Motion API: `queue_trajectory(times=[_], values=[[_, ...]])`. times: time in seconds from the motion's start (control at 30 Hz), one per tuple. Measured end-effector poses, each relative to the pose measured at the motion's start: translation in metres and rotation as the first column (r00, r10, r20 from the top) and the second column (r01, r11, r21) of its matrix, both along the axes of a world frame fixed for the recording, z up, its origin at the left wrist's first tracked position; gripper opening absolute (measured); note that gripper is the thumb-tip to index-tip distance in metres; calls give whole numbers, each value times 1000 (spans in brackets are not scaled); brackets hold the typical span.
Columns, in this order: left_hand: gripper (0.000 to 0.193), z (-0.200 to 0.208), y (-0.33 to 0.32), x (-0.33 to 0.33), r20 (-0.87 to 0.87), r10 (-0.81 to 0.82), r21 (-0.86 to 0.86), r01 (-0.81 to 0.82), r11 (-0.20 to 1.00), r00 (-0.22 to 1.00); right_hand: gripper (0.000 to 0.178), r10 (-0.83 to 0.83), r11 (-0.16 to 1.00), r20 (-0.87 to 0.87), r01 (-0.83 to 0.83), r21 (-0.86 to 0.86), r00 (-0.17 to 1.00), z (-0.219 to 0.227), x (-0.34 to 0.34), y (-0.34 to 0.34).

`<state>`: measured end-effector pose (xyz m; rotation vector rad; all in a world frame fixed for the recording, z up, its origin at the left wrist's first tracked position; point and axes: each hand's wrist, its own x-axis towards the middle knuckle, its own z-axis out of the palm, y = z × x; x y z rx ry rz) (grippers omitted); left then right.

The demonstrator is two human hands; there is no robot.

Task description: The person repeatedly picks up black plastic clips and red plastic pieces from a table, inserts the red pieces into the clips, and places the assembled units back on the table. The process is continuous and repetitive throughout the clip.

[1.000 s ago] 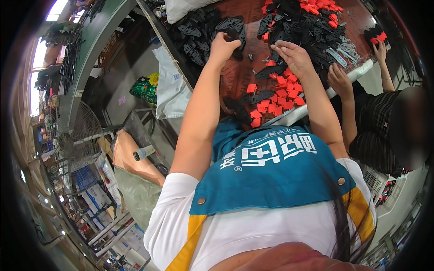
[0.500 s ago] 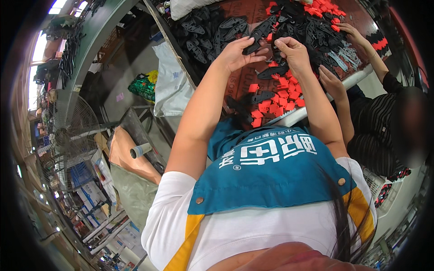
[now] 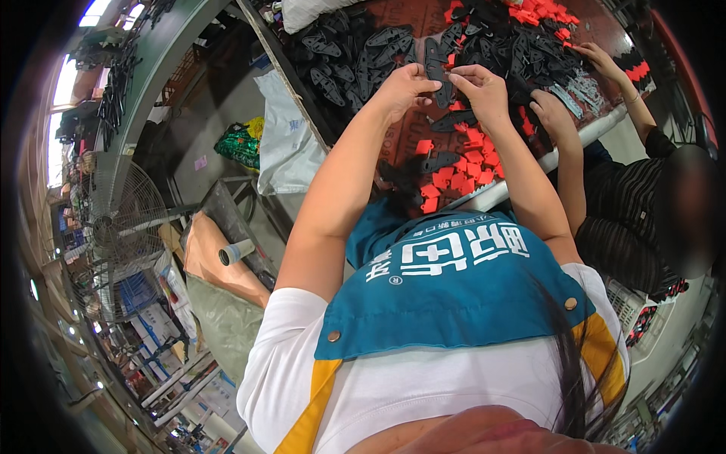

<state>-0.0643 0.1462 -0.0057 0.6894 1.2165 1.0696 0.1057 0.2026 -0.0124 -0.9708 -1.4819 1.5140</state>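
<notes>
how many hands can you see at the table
4: the person's left hand holding a black part, the right hand beside it, and a co-worker's lower hand and upper hand farther right. None seems hidden.

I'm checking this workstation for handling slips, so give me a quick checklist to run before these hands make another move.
1. Black part secured by the left hand: ok, the thumb lies across it.
2. Right hand close to that part: ok, fingertips beside its right edge.
3. Right fingertips holding something small: cannot tell, too small to make out.
4. Red pieces at hand: ok, piled on the table nearer the body.
5. Co-worker's nearer hand apart from the person's hands: ok, to the right with a gap.
</notes>
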Motion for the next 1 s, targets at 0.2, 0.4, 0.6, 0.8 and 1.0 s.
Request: queue_trajectory(times=[0.2,0.4,0.6,0.8,1.0], values=[[20,1,-3,2,-48,-62,-8,62,998,997,16,-15,1000,17,15,3,1000,6,0,-3],[25,6,-5,9,-31,-69,58,71,996,997,18,-50,998,66,48,31,997,2,0,2],[29,1,-5,9,8,-54,124,53,991,999,17,-96,994,-22,95,-44,995,-3,-6,2],[59,-39,8,-15,-881,233,334,193,923,413,11,-214,976,-85,217,25,973,-19,-3,38],[67,-82,3,-58,-977,21,64,-198,978,-214,39,-427,904,22,427,6,904,-25,17,74]])
